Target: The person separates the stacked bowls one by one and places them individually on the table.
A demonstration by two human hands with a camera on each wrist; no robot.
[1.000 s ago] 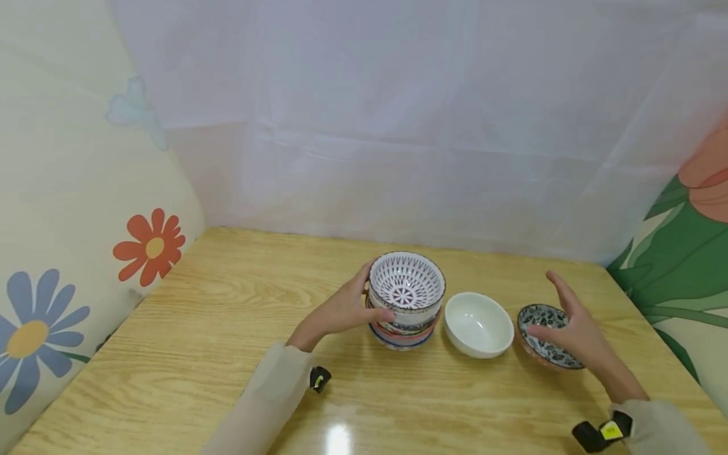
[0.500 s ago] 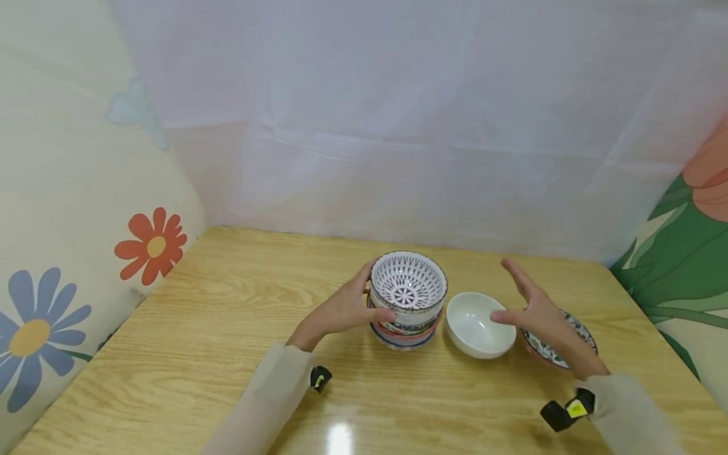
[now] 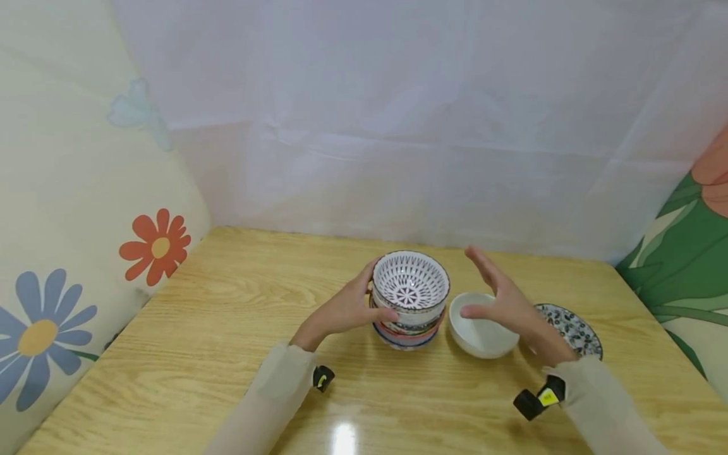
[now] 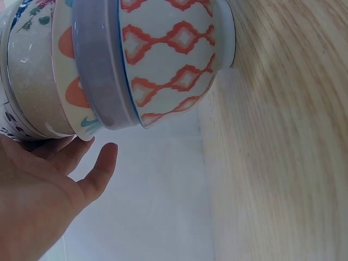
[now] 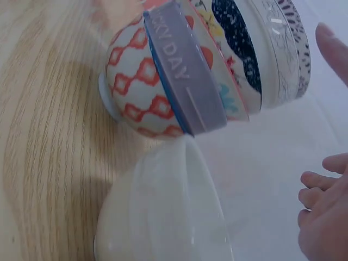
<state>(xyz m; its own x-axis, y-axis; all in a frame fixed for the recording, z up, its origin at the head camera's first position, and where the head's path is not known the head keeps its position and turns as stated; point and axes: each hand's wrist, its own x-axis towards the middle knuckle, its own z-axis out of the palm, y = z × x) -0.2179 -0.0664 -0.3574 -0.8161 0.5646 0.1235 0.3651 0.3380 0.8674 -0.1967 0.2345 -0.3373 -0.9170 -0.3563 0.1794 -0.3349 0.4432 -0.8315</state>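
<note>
A stack of several nested bowls stands on the table; the top one is white inside with dark dashes and a star-like centre. From its left side my left hand holds the stack near the upper bowls, thumb in front and fingers behind. Lower bowls show red diamonds and a grey band in the left wrist view. Over the plain white bowl hovers my right hand, thumb and fingers spread, holding nothing. That white bowl sits close beside the stack in the right wrist view.
Behind the right forearm, a bowl with a black-and-white floral inside is partly hidden. The wooden table meets a white cloth backdrop. A flower-printed cloth hangs at the left, another at the right.
My right hand has moved left from over the floral bowl to over the white bowl, staying spread. The left hand keeps its place on the stack.
</note>
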